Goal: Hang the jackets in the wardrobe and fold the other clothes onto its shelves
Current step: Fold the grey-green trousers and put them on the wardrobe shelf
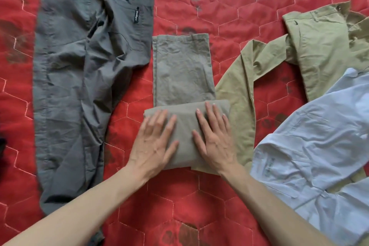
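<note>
Red quilt [185, 201] fills the whole view; stitched in pale hexagons, with dark faded floral blotches scattered across it. No walls or furniture visible beyond it.

Olive trousers [182, 70] lie at centre, near end folded up into a thick pad, far leg section stretching flat away from the person. Left hand [154, 144] and right hand [214, 140] both rest flat on the folded pad, fingers straight and slightly spread, palms down, gripping nothing.

Grey trousers [79, 78] lie spread lengthwise to the left, wrinkled, black label near the waistband at the far end. Well apart from the olive pair.

Khaki trousers [315, 46] lie crumpled to the right, one leg running down just beside the folded pad. White shirt [319, 150] overlaps their near part at lower right.

Small dark item at left edge, unidentifiable.
</note>
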